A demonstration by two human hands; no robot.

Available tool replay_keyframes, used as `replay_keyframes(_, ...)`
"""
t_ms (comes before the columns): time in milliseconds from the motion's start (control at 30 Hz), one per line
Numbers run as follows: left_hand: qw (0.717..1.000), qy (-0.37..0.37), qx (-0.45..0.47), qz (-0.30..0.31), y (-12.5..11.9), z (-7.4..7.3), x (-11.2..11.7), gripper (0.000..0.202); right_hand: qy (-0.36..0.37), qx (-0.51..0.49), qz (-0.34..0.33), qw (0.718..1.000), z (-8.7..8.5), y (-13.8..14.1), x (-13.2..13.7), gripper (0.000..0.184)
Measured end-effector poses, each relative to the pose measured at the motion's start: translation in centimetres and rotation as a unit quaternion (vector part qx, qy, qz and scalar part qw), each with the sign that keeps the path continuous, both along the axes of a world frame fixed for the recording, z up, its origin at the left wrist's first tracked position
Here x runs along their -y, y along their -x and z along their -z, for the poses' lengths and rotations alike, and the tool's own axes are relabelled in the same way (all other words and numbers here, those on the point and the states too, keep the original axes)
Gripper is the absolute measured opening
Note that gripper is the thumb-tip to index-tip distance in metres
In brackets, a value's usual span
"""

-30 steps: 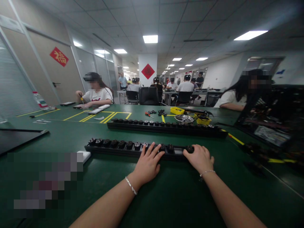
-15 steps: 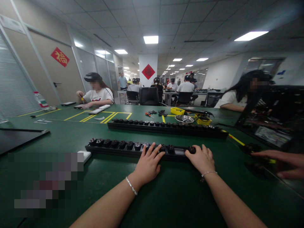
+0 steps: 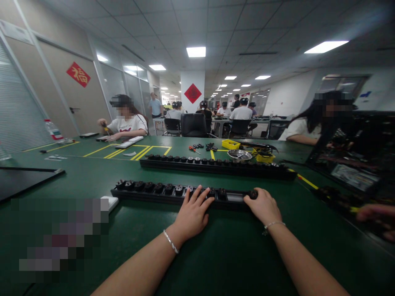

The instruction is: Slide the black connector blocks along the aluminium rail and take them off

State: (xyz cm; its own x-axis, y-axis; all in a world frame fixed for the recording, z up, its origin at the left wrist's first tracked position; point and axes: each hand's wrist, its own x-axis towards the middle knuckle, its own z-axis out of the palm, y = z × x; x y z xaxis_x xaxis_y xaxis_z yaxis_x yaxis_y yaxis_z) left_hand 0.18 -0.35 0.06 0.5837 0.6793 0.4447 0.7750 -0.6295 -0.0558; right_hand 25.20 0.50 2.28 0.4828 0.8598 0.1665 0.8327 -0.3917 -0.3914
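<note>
My left hand (image 3: 193, 209) lies spread over the middle of the black strip (image 3: 154, 198) in front of me, fingers loose on its top, while my right hand (image 3: 263, 205) pinches a black round piece (image 3: 253, 194) at the strip's right end, past the uncovered gap between my hands. If I push that piece at a slant, I judge it could jam or tip; if my left hand lets up, a sideways push could slide the strip along the table (image 3: 228, 255). Reaching too far forward might knock the second black strip (image 3: 212, 167).

My left fingers cover part of the row of round pieces (image 3: 158, 188), and I can't tell whether the pinched one is seated. Off to my right, a co-worker's hand (image 3: 372, 216) is blurred and cut off; well beyond my hands, what the yellow tray (image 3: 231, 146) holds is too small to name
</note>
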Motion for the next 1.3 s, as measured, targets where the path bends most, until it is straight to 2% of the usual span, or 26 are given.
replay_keyframes(200, 1.000, 0.006, 0.002, 0.007, 0.1, -0.1, -0.1, 0.051, 0.004, 0.003, 0.013, 1.000, 0.3, -0.4, -0.2, 0.070)
replay_keyframes(467, 1.000, 0.000, 0.006, 0.004, 0.0, -0.1, 0.1, 0.051, 0.015, -0.012, 0.007, 1.000, 0.2, -0.7, -0.2, 0.072)
replay_keyframes(967, 1.000, -0.002, 0.004, 0.003, 0.0, -0.1, 0.1, 0.051, 0.000, -0.021, 0.011, 1.000, 0.2, -1.3, -0.2, 0.060)
replay_keyframes(1300, 1.000, -0.002, 0.010, 0.006, 0.0, 0.1, -0.1, 0.051, 0.044, -0.079, 0.036, 0.995, -0.2, -1.6, 0.1, 0.078)
